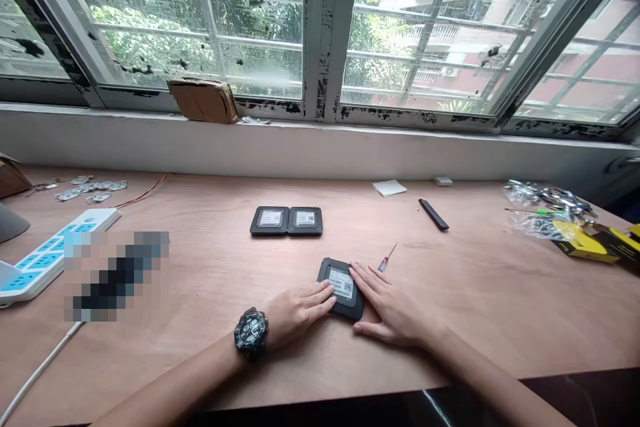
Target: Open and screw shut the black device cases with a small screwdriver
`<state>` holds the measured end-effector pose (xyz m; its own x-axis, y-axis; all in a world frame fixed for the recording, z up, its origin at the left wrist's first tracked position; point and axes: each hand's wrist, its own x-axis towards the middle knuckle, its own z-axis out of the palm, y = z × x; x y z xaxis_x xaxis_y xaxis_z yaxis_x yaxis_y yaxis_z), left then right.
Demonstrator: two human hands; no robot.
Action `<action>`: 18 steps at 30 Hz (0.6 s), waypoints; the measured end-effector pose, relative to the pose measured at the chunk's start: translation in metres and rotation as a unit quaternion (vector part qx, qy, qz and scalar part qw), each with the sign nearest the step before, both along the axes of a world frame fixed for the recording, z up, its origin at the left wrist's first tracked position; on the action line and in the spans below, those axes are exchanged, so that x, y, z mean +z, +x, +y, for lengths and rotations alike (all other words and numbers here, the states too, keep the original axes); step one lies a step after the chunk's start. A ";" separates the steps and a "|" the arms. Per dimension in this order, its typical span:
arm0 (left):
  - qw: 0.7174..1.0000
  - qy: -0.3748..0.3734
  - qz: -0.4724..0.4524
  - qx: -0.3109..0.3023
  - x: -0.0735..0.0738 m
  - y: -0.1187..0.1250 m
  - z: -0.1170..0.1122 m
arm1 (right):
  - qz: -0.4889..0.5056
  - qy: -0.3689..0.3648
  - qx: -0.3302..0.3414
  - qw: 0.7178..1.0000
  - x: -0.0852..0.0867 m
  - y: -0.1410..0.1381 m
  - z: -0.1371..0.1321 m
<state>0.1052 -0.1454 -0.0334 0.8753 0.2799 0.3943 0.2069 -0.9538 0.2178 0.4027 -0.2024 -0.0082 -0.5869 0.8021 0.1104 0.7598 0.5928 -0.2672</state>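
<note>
A square black device (343, 283) with rounded corners and a white printed label lies flat on the wooden table, turned slightly askew. Resting on its left side is my left hand (300, 309), fingers stretched out, their tips over the label. My right hand (390, 307) lies against the device's right side, with its fingers extended along the edge and its thumb apart near the lower corner. Just beyond the right hand is a small screwdriver (384, 263) with a clear handle. Farther back, two similar black devices (270, 221) sit side by side, labels up.
A white power strip (57, 250) and a pixelated dark patch are at left, with several small packets (100, 187) behind. A black bar (433, 215) and white pad (389, 187) lie back right. Plastic bags (543, 213) and yellow-black boxes (585, 247) occupy the far right.
</note>
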 end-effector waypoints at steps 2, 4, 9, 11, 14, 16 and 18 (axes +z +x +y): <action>1.000 -0.013 -0.003 0.001 -0.002 0.001 -0.001 | -0.008 0.005 0.003 1.000 0.000 -0.001 0.001; 1.000 -0.011 -0.008 -0.001 -0.003 0.002 -0.001 | -0.008 0.014 0.012 1.000 -0.002 0.001 0.004; 0.999 0.015 -0.045 0.000 0.005 0.001 0.007 | 0.066 0.113 -0.049 0.990 -0.012 0.022 0.018; 0.998 0.032 -0.052 0.034 0.011 -0.002 0.015 | 0.092 0.164 -0.130 0.974 -0.015 0.035 0.024; 0.995 0.037 -0.040 0.088 0.016 -0.012 0.027 | 0.062 0.179 -0.195 0.962 -0.018 0.051 0.031; 0.994 0.012 -0.027 0.102 0.016 -0.018 0.033 | 0.034 0.164 -0.200 0.965 -0.018 0.055 0.035; 0.995 -0.019 -0.018 0.100 0.016 -0.021 0.034 | 0.024 0.150 -0.197 0.968 -0.017 0.055 0.036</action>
<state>0.0847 -0.1112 -0.0178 0.7861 0.4630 0.4095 0.3838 -0.8849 0.2639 0.4574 -0.1659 -0.0256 -0.2297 0.8904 0.3929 0.9341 0.3151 -0.1678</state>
